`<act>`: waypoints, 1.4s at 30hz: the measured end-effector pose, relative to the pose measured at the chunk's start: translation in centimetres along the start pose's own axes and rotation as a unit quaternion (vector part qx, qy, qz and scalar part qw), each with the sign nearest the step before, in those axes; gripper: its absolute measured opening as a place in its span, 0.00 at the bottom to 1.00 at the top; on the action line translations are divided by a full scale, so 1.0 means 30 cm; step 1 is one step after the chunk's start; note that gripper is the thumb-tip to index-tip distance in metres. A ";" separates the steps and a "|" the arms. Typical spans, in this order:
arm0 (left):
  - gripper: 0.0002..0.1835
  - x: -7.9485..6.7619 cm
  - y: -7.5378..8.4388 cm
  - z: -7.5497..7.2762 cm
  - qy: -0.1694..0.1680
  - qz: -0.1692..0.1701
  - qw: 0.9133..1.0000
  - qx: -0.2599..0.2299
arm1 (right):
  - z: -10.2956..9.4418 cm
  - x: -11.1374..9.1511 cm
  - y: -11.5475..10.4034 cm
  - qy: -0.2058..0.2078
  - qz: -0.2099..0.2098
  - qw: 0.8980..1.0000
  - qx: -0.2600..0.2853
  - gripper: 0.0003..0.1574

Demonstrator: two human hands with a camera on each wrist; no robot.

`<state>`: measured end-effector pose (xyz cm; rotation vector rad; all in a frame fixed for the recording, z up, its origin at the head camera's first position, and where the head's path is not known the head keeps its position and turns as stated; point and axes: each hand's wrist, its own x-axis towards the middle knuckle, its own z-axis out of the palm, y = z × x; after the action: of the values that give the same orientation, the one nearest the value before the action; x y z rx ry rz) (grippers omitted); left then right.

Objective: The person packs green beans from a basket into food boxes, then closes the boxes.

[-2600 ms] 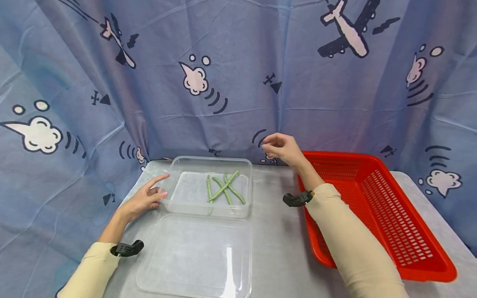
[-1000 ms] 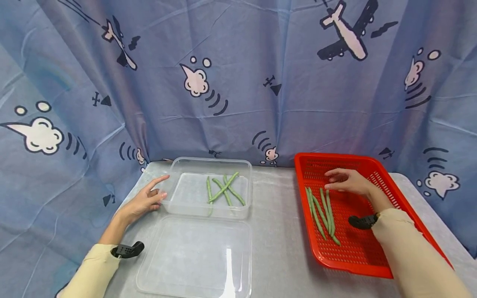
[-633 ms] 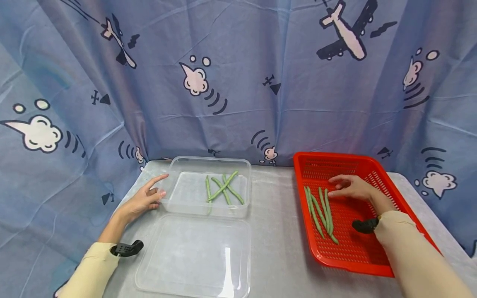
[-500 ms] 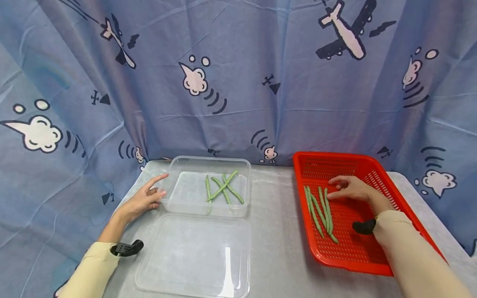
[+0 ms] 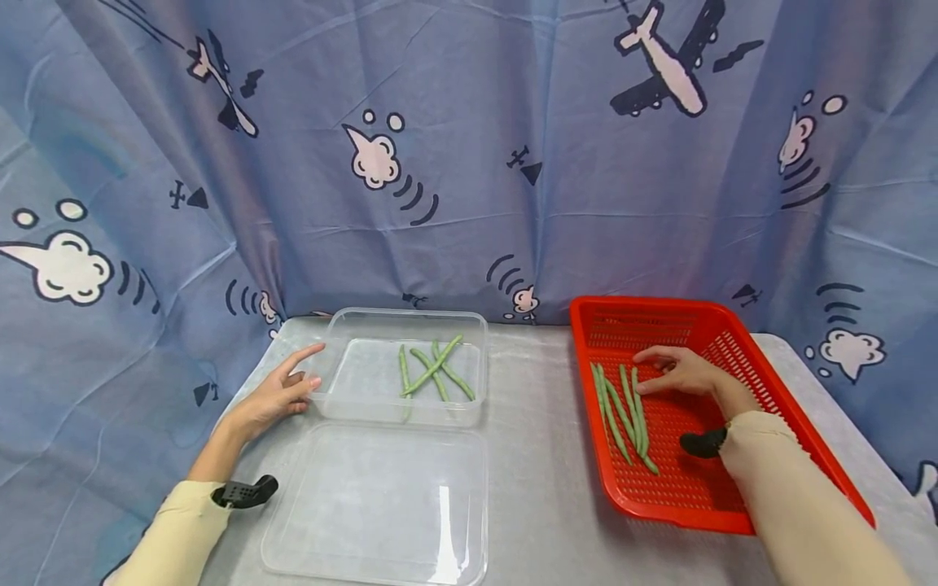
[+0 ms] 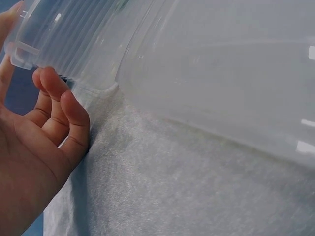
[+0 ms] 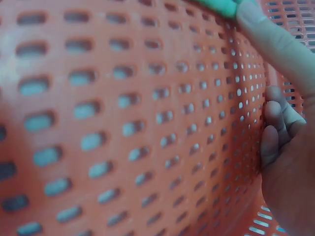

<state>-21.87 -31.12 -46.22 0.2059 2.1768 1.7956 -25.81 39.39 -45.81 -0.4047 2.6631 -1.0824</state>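
Head view shows a person at a grey-covered table (image 5: pixel 528 456), both sleeves cream. Their right hand (image 5: pixel 677 376) lies inside the red basket (image 5: pixel 795 423) on the right, fingers stretched out and relaxed, the fingertips touching the far ends of a few green beans (image 5: pixel 623 407) that lie side by side on the basket floor; nothing is pinched or held. From the right wrist, one straight finger (image 7: pixel 275 42) reaches to a green bean end (image 7: pixel 221 6) at the top edge, the other fingers loosely bent over the orange mesh.

Over on the left, the left hand (image 5: pixel 282 391) rests on the table against the near left corner of the clear plastic container (image 5: pixel 337 399), forefinger extended along its side, the rest lightly curled, gripping nothing. The left wrist view shows those fingers (image 6: pixel 59 103) just beside the container's ribbed wall. Several more beans (image 5: pixel 432 373) lie crossed inside that container. Its clear lid (image 5: pixel 381 505) lies flat, just nearer than it. Behind hangs a blue cloth (image 5: pixel 469 146) printed with aeroplanes and clouds.
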 end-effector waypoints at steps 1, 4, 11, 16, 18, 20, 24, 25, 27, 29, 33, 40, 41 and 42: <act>0.36 0.000 -0.001 0.000 0.001 -0.001 1.000 0.000 | 0.002 0.000 0.002 0.001 0.000 1.000 0.003 0.33; 0.36 0.002 -0.004 0.001 0.000 -0.001 1.000 0.000 | 0.003 0.000 0.008 0.003 0.005 1.000 0.013 0.29; 0.36 0.003 0.000 0.002 -0.001 -0.002 1.000 0.000 | 0.000 0.007 0.009 0.002 0.000 1.000 0.011 0.28; 0.36 -0.001 -0.001 -0.001 -0.003 0.000 1.000 -0.002 | 0.000 0.008 0.000 -0.005 0.006 1.000 0.020 0.27; 0.36 -0.001 -0.002 -0.002 -0.003 -0.001 1.000 -0.003 | -0.001 0.007 -0.006 -0.007 0.010 1.000 0.025 0.27; 0.36 0.000 -0.004 -0.002 -0.003 0.000 1.000 -0.004 | -0.003 0.005 -0.013 -0.005 0.013 1.000 0.026 0.26; 0.36 0.002 -0.004 -0.001 -0.003 0.001 1.000 -0.005 | -0.007 0.005 -0.025 -0.003 0.023 0.999 0.032 0.25; 0.36 0.002 -0.004 -0.001 -0.003 0.001 1.000 -0.005 | -0.008 0.005 -0.027 -0.003 0.024 0.999 0.034 0.25; 0.36 0.002 -0.004 -0.001 -0.004 0.002 1.000 -0.005 | -0.008 0.005 -0.030 -0.004 0.030 0.999 0.041 0.25; 0.36 0.001 -0.004 -0.002 -0.006 0.002 1.000 -0.005 | -0.008 0.005 -0.034 -0.007 0.033 0.998 0.048 0.26; 0.36 -0.001 -0.004 -0.003 -0.007 0.002 1.000 -0.006 | -0.013 0.005 -0.040 -0.010 0.040 0.997 0.068 0.26; 0.36 0.000 -0.007 -0.005 -0.002 0.003 1.000 -0.005 | -0.027 0.014 -0.052 -0.028 0.032 0.985 0.165 0.21; 0.36 0.001 -0.009 -0.005 -0.001 0.004 1.000 -0.003 | -0.029 0.015 -0.055 -0.032 0.032 0.982 0.183 0.21; 0.36 0.002 -0.010 -0.006 0.000 0.004 1.000 -0.002 | -0.031 0.015 -0.059 -0.035 0.030 0.979 0.201 0.21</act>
<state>-21.95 -31.33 -46.51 0.2146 2.1753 1.8027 -26.23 38.61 -43.95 -0.2742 2.2989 -1.5103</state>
